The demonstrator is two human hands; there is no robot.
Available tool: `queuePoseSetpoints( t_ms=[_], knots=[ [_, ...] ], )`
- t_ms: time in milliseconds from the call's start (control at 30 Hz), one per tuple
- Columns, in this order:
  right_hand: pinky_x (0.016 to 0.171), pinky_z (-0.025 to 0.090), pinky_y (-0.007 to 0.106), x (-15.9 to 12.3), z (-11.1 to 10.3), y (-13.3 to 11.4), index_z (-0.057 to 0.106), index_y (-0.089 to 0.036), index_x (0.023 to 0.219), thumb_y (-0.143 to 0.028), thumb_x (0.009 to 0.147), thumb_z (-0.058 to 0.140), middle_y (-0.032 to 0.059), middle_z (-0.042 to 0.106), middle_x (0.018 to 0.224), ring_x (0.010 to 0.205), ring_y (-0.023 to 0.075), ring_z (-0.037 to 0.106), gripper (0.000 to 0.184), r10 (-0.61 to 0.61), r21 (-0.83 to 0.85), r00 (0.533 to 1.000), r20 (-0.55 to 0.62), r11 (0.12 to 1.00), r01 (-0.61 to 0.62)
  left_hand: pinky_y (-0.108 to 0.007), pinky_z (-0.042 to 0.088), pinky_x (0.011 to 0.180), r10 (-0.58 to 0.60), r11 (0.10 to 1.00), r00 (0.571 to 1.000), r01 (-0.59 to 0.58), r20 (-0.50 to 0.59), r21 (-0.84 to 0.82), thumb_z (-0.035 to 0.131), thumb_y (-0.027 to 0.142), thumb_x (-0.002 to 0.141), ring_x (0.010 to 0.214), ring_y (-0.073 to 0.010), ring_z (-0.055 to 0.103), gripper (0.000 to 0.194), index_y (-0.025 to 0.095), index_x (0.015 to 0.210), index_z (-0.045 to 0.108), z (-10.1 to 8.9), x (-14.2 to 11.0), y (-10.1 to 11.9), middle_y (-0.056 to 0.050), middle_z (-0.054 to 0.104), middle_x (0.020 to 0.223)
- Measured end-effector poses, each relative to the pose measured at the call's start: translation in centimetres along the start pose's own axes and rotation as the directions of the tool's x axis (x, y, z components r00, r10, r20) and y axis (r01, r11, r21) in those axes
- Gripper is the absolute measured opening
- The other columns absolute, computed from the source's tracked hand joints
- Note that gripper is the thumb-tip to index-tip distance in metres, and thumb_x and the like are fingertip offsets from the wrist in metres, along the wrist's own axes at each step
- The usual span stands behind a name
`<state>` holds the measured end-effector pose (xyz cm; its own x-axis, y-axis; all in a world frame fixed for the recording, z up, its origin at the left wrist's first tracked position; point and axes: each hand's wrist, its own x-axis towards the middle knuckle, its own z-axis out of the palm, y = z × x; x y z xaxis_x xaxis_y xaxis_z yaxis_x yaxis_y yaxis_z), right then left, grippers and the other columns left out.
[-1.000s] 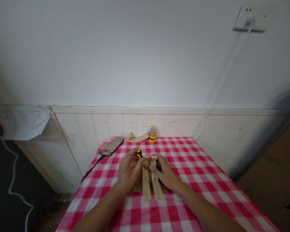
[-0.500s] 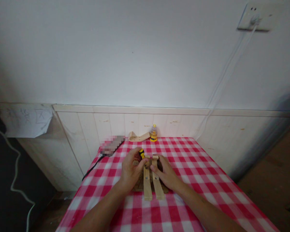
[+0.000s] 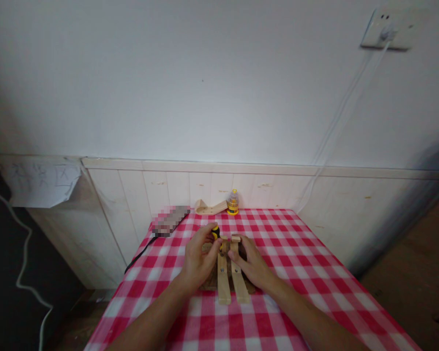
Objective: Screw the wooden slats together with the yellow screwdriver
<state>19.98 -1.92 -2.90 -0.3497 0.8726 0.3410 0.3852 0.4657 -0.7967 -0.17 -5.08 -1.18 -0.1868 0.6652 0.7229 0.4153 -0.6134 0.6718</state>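
My left hand (image 3: 199, 253) is closed on a short screwdriver (image 3: 215, 231) with a yellow and black handle. Its lower end points down at the upper part of the left wooden strip (image 3: 224, 287). A second wooden strip (image 3: 241, 290) lies alongside, and each strip shows a screw head near its middle. My right hand (image 3: 251, 261) rests around the upper part of the second strip, thumb on its near side and fingers on the far side. Both strips lie on a brown wooden board (image 3: 209, 282), partly hidden by my hands.
A red-and-white checked cloth (image 3: 285, 302) covers the table. At the back, by the panelled wall, stand a curved wooden piece (image 3: 210, 208) and a clear bottle-shaped container with a yellow base (image 3: 233, 204). A blurred-out flat object (image 3: 170, 222) with a black cord lies back left.
The screwdriver handle has turned slightly and stands a little more upright in my left hand. My right hand keeps its hold; the whole view has shifted slightly.
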Motion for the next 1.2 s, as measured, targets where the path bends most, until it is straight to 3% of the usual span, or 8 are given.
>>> queuePoseSetpoints(
  t_ms=[233,467,800,1200],
  knots=[
    [0.102,0.053,0.051,0.0,0.0,0.1,0.065,-0.024,0.121,-0.052,0.102,0.065,0.0113,0.073,0.122,0.118,0.0327,0.066,0.034,-0.015,0.003,1.0,0.001,1.0,0.015,-0.034,0.068,0.084,0.005,1.0,1.0,-0.005,0.001,-0.024,0.07,0.03,0.098,0.094,-0.0212,0.08,0.033,0.023,0.13,0.07,0.2,-0.3,-0.5,-0.008,0.08,0.113],
    [0.103,0.052,0.051,-0.1,0.0,0.2,0.063,-0.024,0.124,-0.057,0.102,0.064,0.0119,0.071,0.123,0.117,0.033,0.065,0.039,-0.025,-0.005,1.0,-0.002,1.0,0.025,-0.03,0.066,0.08,-0.024,0.999,0.998,0.022,-0.064,-0.044,0.077,0.029,0.092,0.088,-0.0193,0.078,0.036,0.024,0.128,0.073,-0.6,-0.6,-0.1,-0.007,0.08,0.109],
    [0.102,0.051,0.049,0.0,0.1,0.2,0.064,-0.023,0.121,-0.075,0.1,0.055,0.0141,0.071,0.125,0.12,0.0338,0.064,0.057,-0.02,-0.014,1.0,0.012,1.0,0.02,-0.028,0.066,0.074,0.066,0.998,0.998,-0.066,-0.014,0.001,0.077,0.023,0.091,0.081,-0.0183,0.078,0.032,0.023,0.123,0.074,-0.6,-0.5,1.1,-0.007,0.082,0.104],
    [0.104,0.049,0.052,0.1,0.3,0.7,0.064,-0.023,0.124,-0.062,0.101,0.064,0.0137,0.071,0.125,0.119,0.0345,0.063,0.046,0.0,0.005,1.0,0.004,1.0,0.0,-0.024,0.062,0.065,0.107,0.992,0.994,-0.108,0.014,0.064,0.08,0.026,0.089,0.068,-0.0133,0.07,0.036,0.023,0.124,0.071,-0.4,-0.5,0.5,-0.002,0.077,0.095]
  ],
)
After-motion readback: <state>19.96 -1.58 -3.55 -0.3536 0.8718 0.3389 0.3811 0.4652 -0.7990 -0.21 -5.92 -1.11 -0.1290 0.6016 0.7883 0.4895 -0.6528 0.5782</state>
